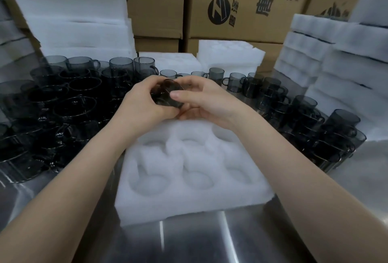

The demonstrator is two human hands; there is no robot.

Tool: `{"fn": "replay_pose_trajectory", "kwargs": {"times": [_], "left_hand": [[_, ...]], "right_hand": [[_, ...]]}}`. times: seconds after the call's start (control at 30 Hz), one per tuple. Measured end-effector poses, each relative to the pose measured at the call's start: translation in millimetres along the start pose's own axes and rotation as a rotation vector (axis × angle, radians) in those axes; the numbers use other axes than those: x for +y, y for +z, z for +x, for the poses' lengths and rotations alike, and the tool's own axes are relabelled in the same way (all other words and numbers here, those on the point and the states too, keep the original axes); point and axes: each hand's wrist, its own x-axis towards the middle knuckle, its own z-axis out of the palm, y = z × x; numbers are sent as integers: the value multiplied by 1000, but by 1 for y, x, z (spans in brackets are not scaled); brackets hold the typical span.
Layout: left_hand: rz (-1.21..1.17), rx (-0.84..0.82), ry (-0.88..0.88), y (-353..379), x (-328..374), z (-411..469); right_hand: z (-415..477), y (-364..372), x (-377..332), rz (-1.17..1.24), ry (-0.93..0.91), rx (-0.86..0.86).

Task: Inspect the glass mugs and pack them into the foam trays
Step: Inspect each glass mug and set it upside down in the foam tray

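Head view: one dark glass mug (168, 94), tilted, is held between both hands above the far edge of the foam tray (189, 206).
Left hand (142, 98): fingers curled round the mug's left side.
Right hand (206, 97): thumb and fingers clamped on its right side.
Foam tray: lies on the counter (189, 243), nearest the person; no mug in any pocket that shows.
Spare mugs: crowded on the counter to the left (63, 105) and right (294, 111) of the tray.
Step in hand: inspection, by the look of it; packing of this tray not yet begun.
Next move: likely to turn the mug upright, line it up over a pocket and seat it gently.
Backdrop: foam stacks (73, 21), cardboard boxes (241, 21).
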Motion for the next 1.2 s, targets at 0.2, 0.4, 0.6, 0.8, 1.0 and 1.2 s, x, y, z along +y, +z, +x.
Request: {"fn": "replay_pose_trajectory", "kwargs": {"times": [0.2,0.4,0.6,0.8,1.0,1.2], "left_hand": [[43,-8,42,11,5,5],[101,12,121,21,1,2],[-18,-10,148,21,-2,2],[-189,66,130,14,-8,4],[-197,75,93,13,-10,4],[46,42,154,22,-5,0]], "right_hand": [[1,-4,8,42,-35,141],[1,-1,10,-55,-30,309],[-2,-7,7,108,-19,336],[-7,-12,8,291,-72,111],[-8,-9,12,211,-133,38],[-8,2,14,-89,-147,275]]}}
